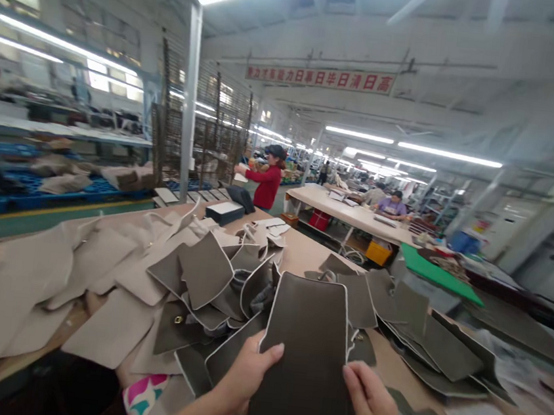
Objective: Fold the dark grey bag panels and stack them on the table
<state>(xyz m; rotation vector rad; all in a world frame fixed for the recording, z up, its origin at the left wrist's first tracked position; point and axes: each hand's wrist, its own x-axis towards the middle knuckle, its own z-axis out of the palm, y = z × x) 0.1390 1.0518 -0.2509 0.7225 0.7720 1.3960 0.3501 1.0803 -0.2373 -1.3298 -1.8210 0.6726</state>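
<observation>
I hold a dark brown leather panel [307, 362] with a white edge upright in front of me. My left hand [250, 370] grips its left edge, thumb on the front face. My right hand [372, 406] grips its right edge the same way. Beneath and behind the panel lies a heap of similar dark panels [214, 280] on the worktable [302, 253]. More dark panels [421, 341] are spread to the right.
Beige leather pieces [52, 276] cover the table's left side. A dark box [224, 212] stands further back, a green board [436, 270] at the right. A person in red [267, 180] stands beyond the table; others sit at a long table [350, 212].
</observation>
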